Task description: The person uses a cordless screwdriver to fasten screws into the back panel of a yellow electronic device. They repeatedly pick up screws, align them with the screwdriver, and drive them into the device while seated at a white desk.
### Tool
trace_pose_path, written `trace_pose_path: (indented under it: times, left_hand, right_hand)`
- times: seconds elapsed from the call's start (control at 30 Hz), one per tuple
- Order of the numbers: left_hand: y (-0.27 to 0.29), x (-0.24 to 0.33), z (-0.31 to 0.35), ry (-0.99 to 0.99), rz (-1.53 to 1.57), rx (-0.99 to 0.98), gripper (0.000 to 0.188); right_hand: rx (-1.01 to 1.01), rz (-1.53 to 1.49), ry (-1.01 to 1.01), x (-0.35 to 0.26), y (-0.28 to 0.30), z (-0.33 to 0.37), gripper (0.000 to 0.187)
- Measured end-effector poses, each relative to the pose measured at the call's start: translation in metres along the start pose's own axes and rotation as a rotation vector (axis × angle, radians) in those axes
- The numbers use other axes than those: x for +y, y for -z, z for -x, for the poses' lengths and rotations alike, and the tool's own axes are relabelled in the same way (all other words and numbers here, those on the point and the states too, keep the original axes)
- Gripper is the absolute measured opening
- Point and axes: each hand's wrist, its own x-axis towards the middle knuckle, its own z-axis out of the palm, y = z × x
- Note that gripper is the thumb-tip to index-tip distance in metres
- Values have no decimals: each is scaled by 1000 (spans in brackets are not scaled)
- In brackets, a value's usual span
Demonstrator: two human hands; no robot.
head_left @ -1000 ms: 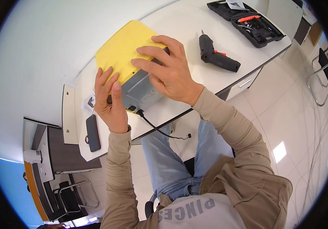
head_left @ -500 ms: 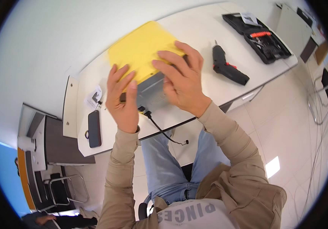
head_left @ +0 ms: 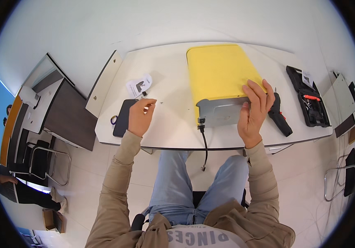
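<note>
I am steadying the yellow box [head_left: 221, 72] with my right hand [head_left: 255, 111], fingers spread flat over its near right corner where the yellow cover meets the grey metal end [head_left: 223, 112]. It is lying on the white counter [head_left: 169, 124], right of the middle, with a black cord [head_left: 204, 144] hanging from the grey end over the edge. My left hand [head_left: 139, 115] is resting apart, beside the dark phone [head_left: 124, 118], fingertips pinched on something too small to tell. The box looks rigid, boxy and fairly heavy, with a smooth, maybe slippery cover; I judge the side edges offer better purchase than the top.
</note>
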Motion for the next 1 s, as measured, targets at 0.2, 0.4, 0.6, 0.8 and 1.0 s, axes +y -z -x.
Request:
trace_pose_path:
  times: [0.2,0.4,0.6,0.8,1.0]
  left_hand:
    - [-19,-21,-3,-149,-295,-93,18]
    - [-57,-58,-23,-294,-684,-189,8]
    - [-68,-38,-21,-311,-691,-112,7]
    - [-53,-26,-10,-160,-524,1,9]
    - [-32,26,-4,-168,-133,109,7]
  right_hand:
    - [-31,54,9,2,0,2,50]
    - [-33,88,102,13,-1,6,36]
    - [-60,141,125,18,2,9,41]
    - [-57,130,117,18,-2,10,41]
    - [-41,153,113,15,0,9,40]
